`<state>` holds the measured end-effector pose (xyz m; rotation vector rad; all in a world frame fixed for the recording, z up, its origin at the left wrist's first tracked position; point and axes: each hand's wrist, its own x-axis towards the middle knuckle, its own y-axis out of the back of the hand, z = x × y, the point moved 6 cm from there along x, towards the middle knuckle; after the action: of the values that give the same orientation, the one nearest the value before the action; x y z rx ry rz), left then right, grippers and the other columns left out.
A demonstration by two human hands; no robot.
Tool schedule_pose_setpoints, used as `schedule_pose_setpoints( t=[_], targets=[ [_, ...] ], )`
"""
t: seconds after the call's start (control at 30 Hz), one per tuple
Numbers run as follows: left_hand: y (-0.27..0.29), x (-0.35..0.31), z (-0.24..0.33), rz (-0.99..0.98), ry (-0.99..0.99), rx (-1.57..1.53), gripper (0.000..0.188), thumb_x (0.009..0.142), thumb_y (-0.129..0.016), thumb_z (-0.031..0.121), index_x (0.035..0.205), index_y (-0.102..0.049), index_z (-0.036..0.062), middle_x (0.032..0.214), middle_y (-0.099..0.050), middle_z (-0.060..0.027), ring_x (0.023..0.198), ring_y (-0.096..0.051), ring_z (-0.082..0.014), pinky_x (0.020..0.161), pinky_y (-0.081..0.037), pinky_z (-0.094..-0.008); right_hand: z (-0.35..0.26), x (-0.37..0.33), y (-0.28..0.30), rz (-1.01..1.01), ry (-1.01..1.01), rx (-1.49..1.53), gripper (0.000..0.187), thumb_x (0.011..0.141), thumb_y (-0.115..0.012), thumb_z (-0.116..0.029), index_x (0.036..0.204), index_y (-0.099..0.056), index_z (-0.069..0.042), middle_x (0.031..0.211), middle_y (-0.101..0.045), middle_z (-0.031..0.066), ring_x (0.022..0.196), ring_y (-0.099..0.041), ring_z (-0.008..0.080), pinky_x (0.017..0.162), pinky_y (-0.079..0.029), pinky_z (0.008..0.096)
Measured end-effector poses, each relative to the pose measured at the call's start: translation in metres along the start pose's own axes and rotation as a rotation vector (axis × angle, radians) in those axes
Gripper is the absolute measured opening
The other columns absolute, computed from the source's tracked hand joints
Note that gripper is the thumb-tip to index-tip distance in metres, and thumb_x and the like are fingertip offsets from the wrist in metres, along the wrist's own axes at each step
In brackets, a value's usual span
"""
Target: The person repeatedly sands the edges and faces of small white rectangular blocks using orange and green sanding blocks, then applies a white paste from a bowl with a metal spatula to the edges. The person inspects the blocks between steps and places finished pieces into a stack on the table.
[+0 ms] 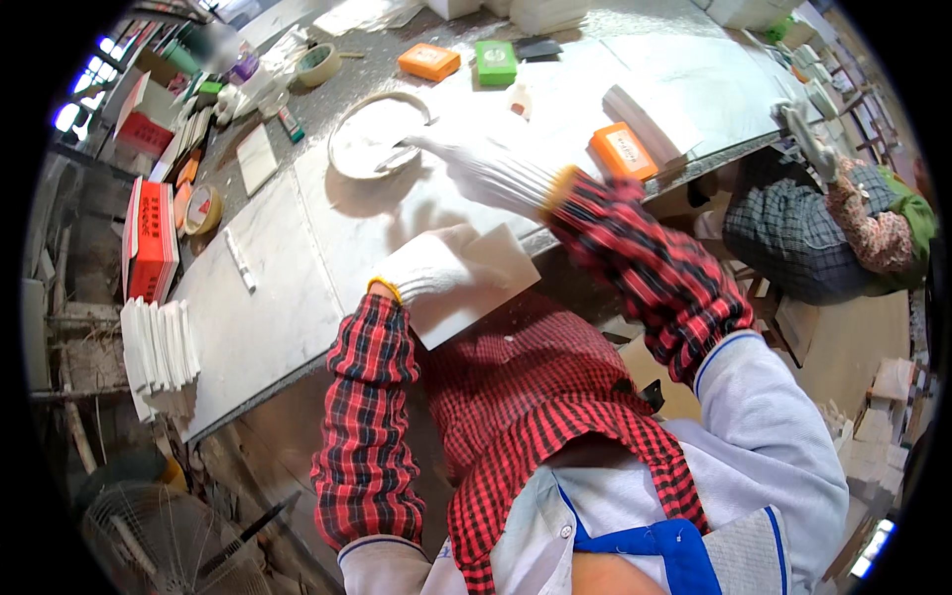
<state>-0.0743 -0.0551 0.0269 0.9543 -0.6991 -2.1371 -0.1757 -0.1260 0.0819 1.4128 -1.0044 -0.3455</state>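
My left hand (436, 278) grips the white panel (498, 283) at the bench's (268, 233) near edge; my right hand's (476, 164) fingers pinch a small tool (395, 157) over the bowl (334, 149). I'd best keep the panel steady.

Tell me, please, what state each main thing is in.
Left grip: gloved, on the white panel
White panel: reaching past the worktable's edge
Right grip: gloved, at the shallow bowl
Shallow bowl: apparently holding white material
Nearer orange box: lying flat
Green box: lying flat
Wire-caged fan: spin unclear
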Motion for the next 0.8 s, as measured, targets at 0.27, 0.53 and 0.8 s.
schedule_pose_setpoints(
  t=[0.27, 0.53, 0.8],
  targets=[
    [-0.015, 0.059, 0.073, -0.219, -0.209, -0.085, 0.077, 0.066, -0.091, 0.047, 0.119, -0.068, -0.0031, 0.106, -0.076, -0.0212, 0.102, -0.074, -0.0293, 0.091, -0.056, -0.0382, 0.048, -0.254, -0.011, 0.037, -1.092, 1.461, 0.027, 0.104, -0.060, -0.026, 0.114, -0.072, -0.005, 0.090, -0.068, 0.0002, 0.076, -0.060, 0.0071, 0.064, -0.051, 0.0254],
    [-0.017, 0.081, 0.159, -0.068, -0.395, 0.121, 0.067, 0.070, -0.086, 0.043, 0.118, -0.067, -0.0001, 0.105, -0.075, -0.0216, 0.101, -0.073, -0.0351, 0.090, -0.057, -0.0400, 0.025, -0.263, -0.042, 0.187, -0.983, 1.813, 0.060, 0.104, -0.055, -0.060, 0.128, -0.062, -0.005, 0.104, -0.070, 0.0061, 0.080, -0.063, 0.0106, 0.068, -0.054, 0.0273],
    [-0.029, 0.068, 0.134, 0.357, -0.704, 0.175, 0.073, 0.081, -0.082, 0.023, 0.145, -0.054, 0.0017, 0.144, -0.057, -0.0215, 0.139, -0.048, -0.0432, 0.116, -0.037, -0.0518, 0.013, -0.266, -0.066, 0.482, -1.023, 2.025, 0.057, 0.107, -0.048, -0.059, 0.126, -0.062, -0.008, 0.105, -0.069, 0.0030, 0.083, -0.062, 0.0083, 0.074, -0.053, 0.0243]
  ],
)
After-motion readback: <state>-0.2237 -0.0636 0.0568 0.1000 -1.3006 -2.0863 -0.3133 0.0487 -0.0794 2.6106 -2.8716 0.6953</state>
